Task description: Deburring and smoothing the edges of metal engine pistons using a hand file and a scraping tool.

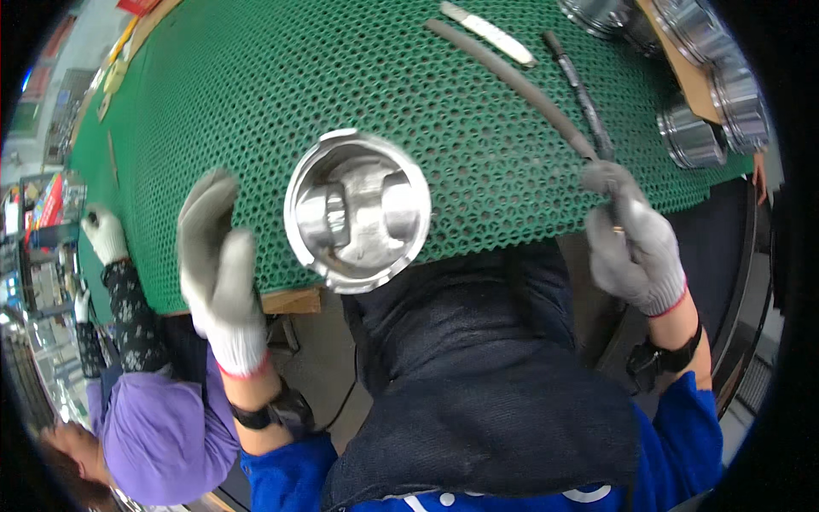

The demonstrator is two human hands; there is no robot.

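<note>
A silver metal piston (363,235) rests with its hollow side up near the front edge of the green perforated mat, its inner bosses showing. Just left of it, my left hand (213,264) in a white knit glove is raised, somewhat blurred, its thumb apart from the fingers and nothing in its grasp. My gloved right hand (636,243) is closed at the near end of a long thin grey bar (520,85), which looks like a file. A small brass-coloured tip shows between those fingers. Close beyond that hand lies a black pen-like tool (580,94).
A white-handled cutter (490,34) lies at the far side of the green mat (239,94). Several more pistons (691,132) stand at the right around a wooden strip (687,64). At the left, a co-worker in a purple cap (162,435) has a gloved hand (104,235) on the table.
</note>
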